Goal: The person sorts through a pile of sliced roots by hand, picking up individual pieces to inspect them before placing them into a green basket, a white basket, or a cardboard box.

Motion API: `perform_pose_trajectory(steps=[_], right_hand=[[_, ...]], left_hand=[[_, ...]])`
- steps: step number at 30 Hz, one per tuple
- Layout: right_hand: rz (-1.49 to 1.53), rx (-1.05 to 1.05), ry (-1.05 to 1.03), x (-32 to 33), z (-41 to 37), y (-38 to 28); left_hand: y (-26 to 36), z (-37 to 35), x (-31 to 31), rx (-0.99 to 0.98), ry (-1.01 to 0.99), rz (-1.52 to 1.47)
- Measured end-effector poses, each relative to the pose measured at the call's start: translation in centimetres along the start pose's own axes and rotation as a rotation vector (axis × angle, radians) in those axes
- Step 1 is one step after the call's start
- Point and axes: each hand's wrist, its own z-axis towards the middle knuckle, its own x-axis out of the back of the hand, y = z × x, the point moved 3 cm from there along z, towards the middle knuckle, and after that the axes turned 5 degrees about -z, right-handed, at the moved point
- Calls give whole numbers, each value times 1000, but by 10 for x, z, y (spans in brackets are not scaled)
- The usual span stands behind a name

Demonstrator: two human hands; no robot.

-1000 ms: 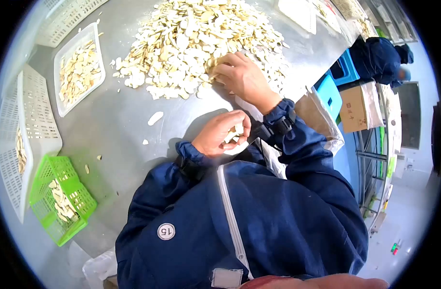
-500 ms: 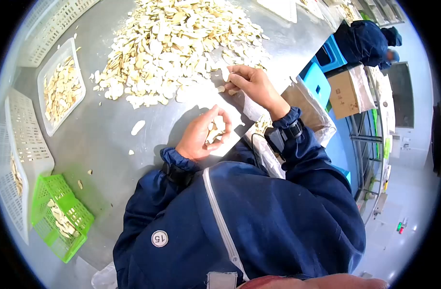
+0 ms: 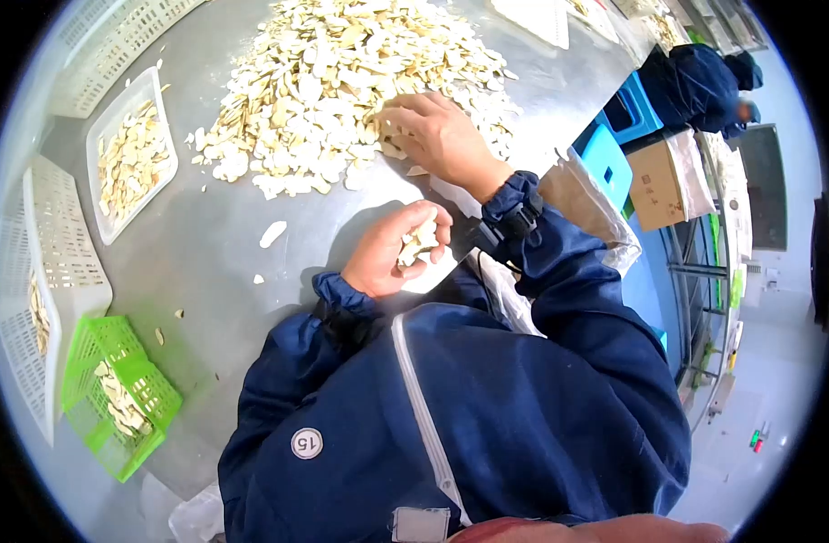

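Note:
A wide heap of pale sliced pieces (image 3: 342, 81) lies on the grey metal table (image 3: 215, 244). My right hand (image 3: 437, 136) rests on the near edge of the heap, fingers curled among the slices. My left hand (image 3: 401, 246) is cupped close to my chest and holds a small stack of the pale slices. A single slice (image 3: 272, 233) lies alone on the table left of my left hand. Both sleeves are dark blue.
A clear tray (image 3: 129, 154) of slices sits at the left. White perforated baskets (image 3: 57, 244) and a green basket (image 3: 116, 394) with a few slices stand at the near left. Another person in blue (image 3: 700, 86) works at the far right, by blue crates and a cardboard box.
My right hand has gone from beside my left hand back up onto the heap's edge. My left hand has closed a little more around its stack.

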Motion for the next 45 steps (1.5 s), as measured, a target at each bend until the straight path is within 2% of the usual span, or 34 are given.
perform_pose_trajectory(steps=[1, 4, 8, 9, 12, 13, 15, 17, 20, 23, 24, 27, 29, 31, 32, 35, 36, 37, 38, 39, 40, 42, 44, 45], right_hand=[[-49, -14, -92, -4, -3, 6], [-41, -97, -176, 7, -19, 11], [73, -220, -97, 31, -45, 23], [138, -289, -147, 38, -48, 22], [543, -179, -239, 56, -45, 4], [446, -59, -200, 53, -40, -1], [325, -58, -147, 36, -31, 0], [173, -52, -94, 15, -21, -1], [195, -16, -99, -14, -4, -17], [90, 16, -97, -22, 0, -22], [66, 35, -99, -22, 3, -25], [82, 48, -123, -17, -2, -18], [116, -52, -119, -9, -1, -16], [259, -196, -307, -4, 13, -20], [332, -246, -428, 2, 25, -29], [364, 87, -686, -2, 68, -56], [365, 27, -707, 5, 88, -77], [462, -17, -672, 5, 106, -90], [681, -167, -580, 11, 120, -107], [945, -126, -392, 1, 128, -117], [1201, -83, -192, -5, 134, -120], [839, 61, -258, 6, 132, -117], [553, 206, -336, 5, 111, -102], [467, 346, -307, 0, 94, -94]], left_hand=[[1, -2, -4, -14, -9, 26], [5, -5, -15, -33, -17, 62], [2, 0, -7, -18, -40, 72], [1, 1, -4, -19, -44, 71], [7, -3, -14, -35, 23, -111], [8, -3, -17, -36, 34, -135], [5, 0, -13, -142, 48, 81], [3, 1, -8, -146, 37, 166], [1, 0, -4, -129, 31, 270], [-2, -2, -5, -99, -8, 303], [2, -3, -7, -127, -23, 332], [7, -6, -18, -437, -171, 658], [9, 1, -8, -425, -307, 714], [3, -7, -16, 51, -150, 120], [3, -7, -20, 62, -134, 202], [-1, -9, -22, 110, -142, 379], [0, -10, -23, 124, -164, 440], [3, -11, -25, 138, -186, 502], [5, -12, -27, 151, -206, 562], [1, -11, -30, 69, -224, 536], [2, -11, -28, 98, -215, 587], [7, -15, -28, 164, -198, 682], [5, -8, -20, -142, -440, 900], [0, 0, -17, -300, -577, 993]])
